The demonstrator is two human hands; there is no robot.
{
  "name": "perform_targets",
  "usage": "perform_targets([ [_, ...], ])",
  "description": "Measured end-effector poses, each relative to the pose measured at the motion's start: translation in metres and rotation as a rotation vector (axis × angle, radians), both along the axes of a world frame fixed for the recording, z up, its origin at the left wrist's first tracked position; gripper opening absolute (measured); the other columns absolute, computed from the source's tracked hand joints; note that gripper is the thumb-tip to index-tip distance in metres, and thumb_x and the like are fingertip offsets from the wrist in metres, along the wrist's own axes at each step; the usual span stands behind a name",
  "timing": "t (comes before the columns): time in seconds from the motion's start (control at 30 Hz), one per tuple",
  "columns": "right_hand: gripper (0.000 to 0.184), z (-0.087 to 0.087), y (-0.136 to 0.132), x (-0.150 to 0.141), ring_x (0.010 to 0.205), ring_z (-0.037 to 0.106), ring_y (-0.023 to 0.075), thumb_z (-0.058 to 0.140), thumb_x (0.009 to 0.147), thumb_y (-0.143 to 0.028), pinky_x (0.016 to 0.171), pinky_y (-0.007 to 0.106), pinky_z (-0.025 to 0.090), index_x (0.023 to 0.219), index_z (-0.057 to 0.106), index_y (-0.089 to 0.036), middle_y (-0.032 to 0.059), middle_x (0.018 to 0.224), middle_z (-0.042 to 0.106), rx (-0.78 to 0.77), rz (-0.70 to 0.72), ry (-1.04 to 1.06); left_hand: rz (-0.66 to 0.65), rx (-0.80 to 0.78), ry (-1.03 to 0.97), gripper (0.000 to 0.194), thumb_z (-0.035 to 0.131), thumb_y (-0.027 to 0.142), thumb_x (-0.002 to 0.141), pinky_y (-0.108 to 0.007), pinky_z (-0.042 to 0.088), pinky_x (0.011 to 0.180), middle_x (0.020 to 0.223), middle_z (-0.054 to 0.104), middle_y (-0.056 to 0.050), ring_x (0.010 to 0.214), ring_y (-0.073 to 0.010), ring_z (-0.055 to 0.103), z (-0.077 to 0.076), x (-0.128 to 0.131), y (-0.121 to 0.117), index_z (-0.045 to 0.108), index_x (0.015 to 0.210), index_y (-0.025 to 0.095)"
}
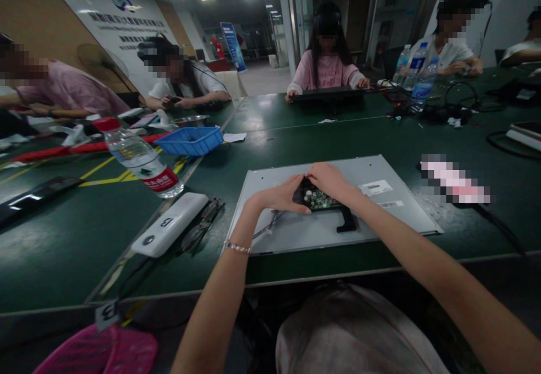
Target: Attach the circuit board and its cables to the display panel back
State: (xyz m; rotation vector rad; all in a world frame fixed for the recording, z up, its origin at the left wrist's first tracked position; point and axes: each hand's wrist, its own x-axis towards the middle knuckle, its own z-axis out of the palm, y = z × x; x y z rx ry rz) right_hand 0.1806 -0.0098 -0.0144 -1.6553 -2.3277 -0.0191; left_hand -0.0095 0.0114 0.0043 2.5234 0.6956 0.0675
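Observation:
A flat grey metal panel point(296, 234) lies on the table in front of me. Over its middle is a green circuit board point(321, 200) with a dark frame around it. My left hand point(284, 195) grips the board's left side, thumb at the near corner and fingertips at the far one. My right hand point(327, 178) is closed at the board's far edge, its fingertips close to those of the left and partly hidden. A black bracket-like piece point(349, 221) sticks out toward me from the board. Thin wires point(270, 223) run across the panel on the left.
A white power bank point(171, 225), glasses point(202, 226) and a water bottle point(141, 163) stand or lie to the left. Behind them is a blue tray point(190, 142). A blurred-out object point(454, 179) with a cable lies right. Several people sit around the table.

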Motion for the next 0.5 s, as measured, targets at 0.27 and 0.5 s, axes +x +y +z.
perform_targets([
  [0.27, 0.025, -0.008, 0.006, 0.007, 0.094, 0.061, 0.0186, 0.048, 0.089, -0.015, 0.083, 0.027, 0.041, 0.094, 0.073, -0.017, 0.0096, 0.095, 0.070, -0.053, 0.121, 0.141, 0.001, -0.016, 0.005, 0.096, 0.067, 0.062, 0.068, -0.049, 0.027, 0.111, 0.146, 0.033, -0.015, 0.135, -0.0353, 0.031, 0.003, 0.000, -0.002, 0.026, 0.142, 0.017],
  [0.5, 0.029, -0.012, 0.008, 0.011, 0.099, 0.060, 0.0186, 0.048, 0.087, -0.012, 0.087, 0.027, 0.041, 0.102, 0.072, -0.016, 0.0096, 0.104, 0.069, -0.060, 0.155, 0.210, -0.006, -0.012, 0.017, 0.096, 0.068, 0.060, 0.069, -0.049, 0.026, 0.112, 0.145, 0.034, -0.017, 0.135, -0.0344, 0.031, 0.004, 0.001, -0.003, 0.025, 0.142, 0.015],
])
